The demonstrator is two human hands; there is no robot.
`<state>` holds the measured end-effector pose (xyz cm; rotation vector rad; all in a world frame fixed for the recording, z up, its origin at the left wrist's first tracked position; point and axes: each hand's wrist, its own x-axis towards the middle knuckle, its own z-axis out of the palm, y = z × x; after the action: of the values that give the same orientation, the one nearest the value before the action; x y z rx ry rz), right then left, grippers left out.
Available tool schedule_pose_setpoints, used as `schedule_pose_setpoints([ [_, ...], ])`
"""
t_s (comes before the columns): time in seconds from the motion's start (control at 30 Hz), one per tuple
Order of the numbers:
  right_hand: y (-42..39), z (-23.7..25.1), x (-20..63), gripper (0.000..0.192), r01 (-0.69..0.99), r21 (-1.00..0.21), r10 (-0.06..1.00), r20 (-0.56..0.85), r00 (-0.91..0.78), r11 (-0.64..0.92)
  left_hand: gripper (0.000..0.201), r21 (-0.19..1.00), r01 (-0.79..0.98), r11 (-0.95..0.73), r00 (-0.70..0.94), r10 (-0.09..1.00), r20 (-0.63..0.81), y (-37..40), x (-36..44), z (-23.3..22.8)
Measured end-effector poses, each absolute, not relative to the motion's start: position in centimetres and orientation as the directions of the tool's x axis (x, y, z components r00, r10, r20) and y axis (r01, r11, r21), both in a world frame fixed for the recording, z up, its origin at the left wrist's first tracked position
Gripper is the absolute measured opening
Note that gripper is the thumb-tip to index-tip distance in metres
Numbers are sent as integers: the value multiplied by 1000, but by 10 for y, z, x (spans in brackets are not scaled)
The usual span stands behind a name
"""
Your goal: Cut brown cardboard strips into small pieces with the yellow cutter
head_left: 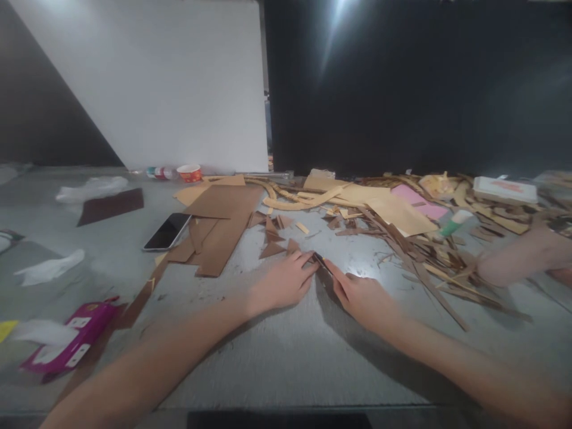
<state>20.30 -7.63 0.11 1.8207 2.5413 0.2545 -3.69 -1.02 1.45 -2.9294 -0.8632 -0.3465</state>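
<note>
Near the middle of the table, my left hand (286, 280) presses its fingertips on a small brown sheet piece (292, 245) that is mostly hidden under them. In my right hand (357, 298) is a thin dark cutting tool, seemingly a craft knife (322, 262), with the index finger stretched along it. Its tip points away from me, close beside the left fingertips. Several brown triangular offcuts (271, 249) lie just beyond the left hand. Larger brown sheets (223, 238) are stacked to the left of them.
A phone (167, 232) and a purple tissue pack (75, 339) lie on the left. Brown and tan scraps (411, 250) pile up on the right, with a green-and-white tube (454, 224). Another person's forearm (518, 256) rests at the far right. A red cup (189, 173) stands at the back.
</note>
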Motion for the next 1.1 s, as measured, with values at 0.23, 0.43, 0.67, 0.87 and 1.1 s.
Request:
schedule_pose_setpoints([
  [0.23,-76,2,202,61,952,106,952,76,-297,288,46,-5,541,-841,819,525,229,-9,-37,12],
  [0.43,-77,4,201,60,949,78,946,88,-312,305,44,28,529,-848,818,518,251,-9,-37,13],
  [0.67,-76,4,201,61,951,74,950,73,-304,299,45,26,537,-843,813,526,250,-9,-37,13],
  [0.87,-76,5,199,60,954,88,955,61,-292,286,42,35,541,-840,815,534,223,-9,-36,17],
  [1.1,-77,8,194,60,951,106,953,54,-299,292,38,46,536,-843,816,531,228,-5,-35,16],
])
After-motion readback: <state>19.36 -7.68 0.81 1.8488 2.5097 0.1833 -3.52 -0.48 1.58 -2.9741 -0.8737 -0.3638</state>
